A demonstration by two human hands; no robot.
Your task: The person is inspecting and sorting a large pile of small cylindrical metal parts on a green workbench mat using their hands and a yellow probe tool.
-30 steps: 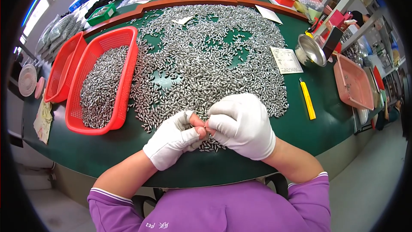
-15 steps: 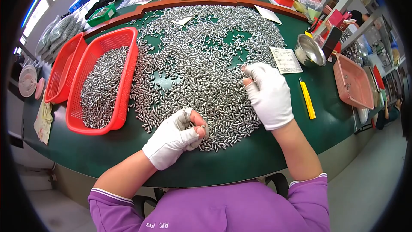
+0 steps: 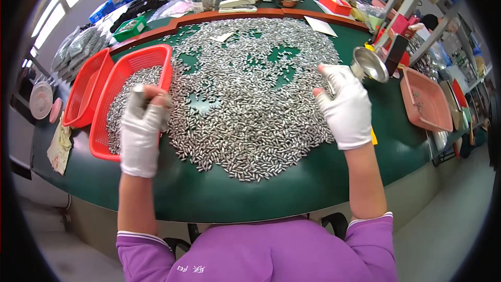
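Note:
A broad pile of small silvery, bullet-shaped metal pieces (image 3: pixel 250 130) covers the middle of the green table. More of these pieces fill a red plastic basket (image 3: pixel 167 70) at the left. Over the basket's near right part is my left hand (image 3: pixel 140 138), in a white glove with bare fingertips. Its fingers are curled together and slightly blurred; what they hold, if anything, is hidden. At the pile's right edge hovers my right hand (image 3: pixel 347 109), gloved likewise, thumb and forefinger apart, with nothing visibly held.
A second red basket (image 3: pixel 78 112) stands left of the filled one, by a yellowish cloth (image 3: pixel 60 149). Rightward are a steel bowl (image 3: pixel 371 65), a pink tray (image 3: pixel 425 104) and a yellow cutter (image 3: pixel 373 136), partly hidden by my right hand. A wooden rim (image 3: pixel 235 16) bounds the pile's far side.
My left hand has moved from the pile's near edge leftward to the filled basket. My right hand has shifted right and now covers most of the yellow cutter and the paper slip.

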